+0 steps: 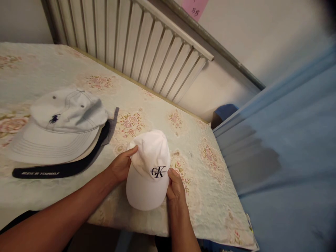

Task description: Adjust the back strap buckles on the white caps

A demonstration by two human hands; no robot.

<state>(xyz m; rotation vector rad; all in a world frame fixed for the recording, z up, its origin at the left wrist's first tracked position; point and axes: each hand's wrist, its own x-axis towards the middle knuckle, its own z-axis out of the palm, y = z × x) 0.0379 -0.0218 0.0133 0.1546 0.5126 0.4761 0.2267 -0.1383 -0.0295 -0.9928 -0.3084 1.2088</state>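
A white baseball cap (148,189) with black CK lettering is held between my two hands, its brim toward me. My left hand (123,165) grips the cap's left side, thumb on top of the fabric and the fingers hidden beneath. On the right, my right hand (175,183) pinches the edge near the lettering, where brim and crown meet. To the left, a pale cap (65,112) with a dark horse-rider emblem rests on top of other headwear. Under it shows a black brim (52,172) printed with white words.
The caps lie over a pale floral cloth (154,105) covering the table. Behind it stands a white radiator (126,42) against the wall. A blue curtain (283,147) hangs along the right side, and a pink note (194,8) is on the wall.
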